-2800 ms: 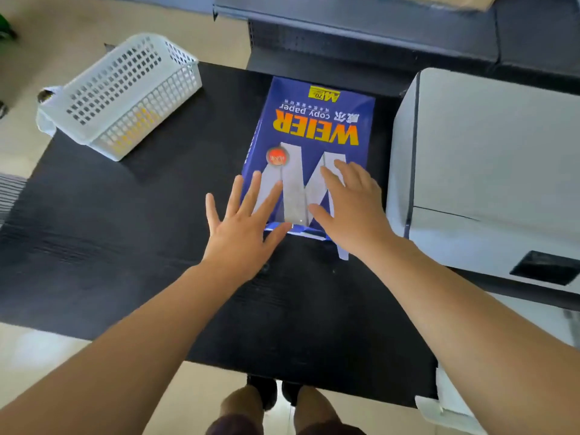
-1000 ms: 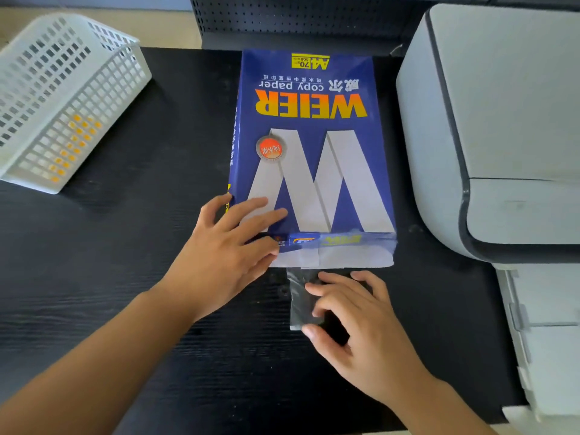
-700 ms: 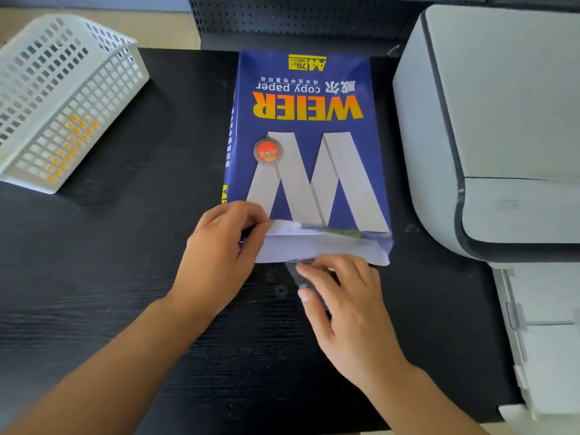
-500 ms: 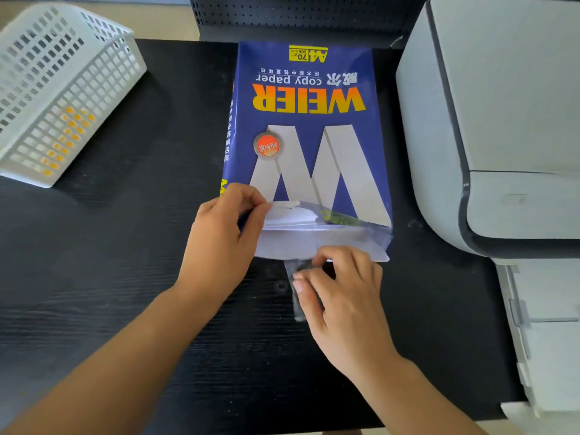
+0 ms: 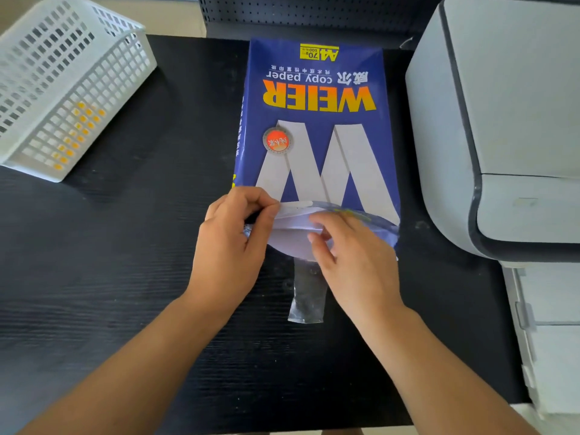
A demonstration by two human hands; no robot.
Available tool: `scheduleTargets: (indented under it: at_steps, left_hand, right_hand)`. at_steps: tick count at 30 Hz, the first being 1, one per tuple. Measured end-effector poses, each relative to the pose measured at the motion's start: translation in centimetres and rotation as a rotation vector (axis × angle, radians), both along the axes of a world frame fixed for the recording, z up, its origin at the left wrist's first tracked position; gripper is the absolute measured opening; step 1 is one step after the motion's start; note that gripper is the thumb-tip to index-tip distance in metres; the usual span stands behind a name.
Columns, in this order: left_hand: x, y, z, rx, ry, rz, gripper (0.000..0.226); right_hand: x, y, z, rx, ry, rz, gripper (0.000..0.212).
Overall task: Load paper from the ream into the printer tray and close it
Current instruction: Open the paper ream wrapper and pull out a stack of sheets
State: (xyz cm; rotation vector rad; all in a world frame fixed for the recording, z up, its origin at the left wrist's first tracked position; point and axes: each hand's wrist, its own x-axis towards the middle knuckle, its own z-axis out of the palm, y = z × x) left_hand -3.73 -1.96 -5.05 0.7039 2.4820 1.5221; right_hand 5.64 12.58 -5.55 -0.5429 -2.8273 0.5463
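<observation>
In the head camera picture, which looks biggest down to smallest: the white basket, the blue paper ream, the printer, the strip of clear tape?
1. Printer, though cut off by the frame.
2 and 3. Blue paper ream and white basket: too alike to rank, and the basket is cropped.
4. Strip of clear tape, clearly smallest.

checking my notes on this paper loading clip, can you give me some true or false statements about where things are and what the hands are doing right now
1. The blue wrapped ream of copy paper lies flat on the black wooden table. True.
2. The near end of the ream is sealed shut. False: the wrapper is open there and white sheets show.
3. The left hand pinches the wrapper's lifted edge. True.
4. The white plastic lattice basket sits to the right of the ream. False: it is at the left; the grey and white printer is at the right.
5. The right hand rests on the printer. False: its fingers are at the ream's open end.
6. A clear strip of tape lies on the table near the ream. True.
</observation>
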Motion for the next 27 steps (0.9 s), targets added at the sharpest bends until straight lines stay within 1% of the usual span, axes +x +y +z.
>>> scheduleTargets:
  at_steps: [2,5,9,11,16,18,20,22,24,27]
  left_hand:
    - [-0.2,0.0,-0.2,0.004,-0.005,-0.007,0.022]
    - [-0.4,-0.1,-0.3,0.0,-0.014,-0.02,0.018]
    - [-0.4,-0.2,-0.3,-0.014,-0.014,-0.037,0.017]
    - [-0.4,-0.2,-0.4,-0.018,-0.015,-0.041,0.015]
    - [-0.6,-0.2,-0.6,-0.017,-0.015,-0.041,0.014]
    - [-0.7,-0.2,-0.6,-0.019,-0.022,-0.046,0.016]
    - [-0.8,-0.4,-0.7,-0.023,-0.028,-0.063,0.017]
    - [-1.1,-0.4,-0.6,-0.053,-0.014,-0.109,0.016]
    - [-1.6,-0.5,-0.5,-0.107,0.008,-0.184,0.019]
    - [-2.7,-0.8,0.0,-0.202,0.004,-0.315,0.026]
  right_hand:
    - [-0.1,0.5,-0.2,0.068,-0.019,0.011,0.022]
    - [-0.5,1.1,0.0,0.114,-0.027,0.012,0.017]
    - [-1.2,2.1,0.9,0.037,-0.106,0.061,0.009]
    - [-1.6,2.5,1.2,0.022,-0.143,0.097,0.013]
    - [-1.8,2.9,1.4,0.02,-0.135,0.147,0.018]
    - [-1.8,2.7,1.2,0.07,-0.134,0.138,0.017]
    - [-1.9,2.3,1.1,0.165,-0.136,0.098,0.01]
    - [-1.7,1.8,1.1,0.217,-0.084,0.062,0.015]
    - [-1.0,1.1,1.4,0.227,-0.002,0.042,0.019]
    - [1.4,-0.7,1.6,0.219,0.026,-0.009,0.017]
